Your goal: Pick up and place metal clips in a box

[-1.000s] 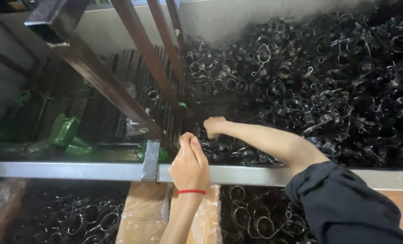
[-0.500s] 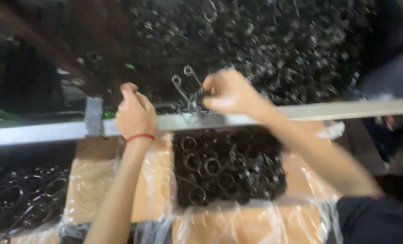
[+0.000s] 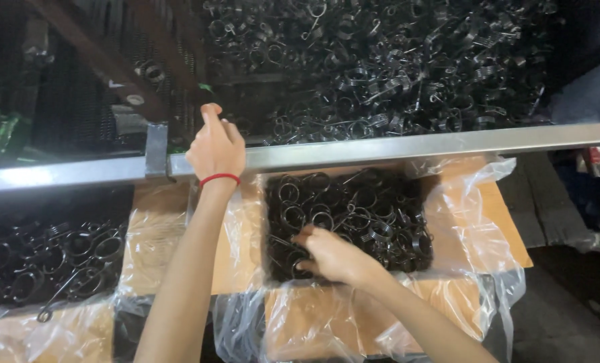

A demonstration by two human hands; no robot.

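My left hand (image 3: 214,146), with a red band on the wrist, rests on the grey metal rail (image 3: 394,145) that crosses the view, fingers curled over its far edge. My right hand (image 3: 330,254) is down inside a cardboard box (image 3: 495,222) lined with clear plastic, fingers among the black wire spring clips (image 3: 354,212) that fill it. Whether the right hand grips clips is hidden by its fingers. Beyond the rail lies a large heap of the same black clips (image 3: 387,67).
A second plastic-lined box with black clips (image 3: 64,259) stands at the left. A metal bracket (image 3: 156,149) clamps the rail left of my left hand. Dark slanted bars (image 3: 105,60) rise at upper left. A green object (image 3: 1,131) sits at far left.
My right hand came back from the heap beyond the rail and went down into the lined box. The view tilted down. My left hand stayed on the rail.
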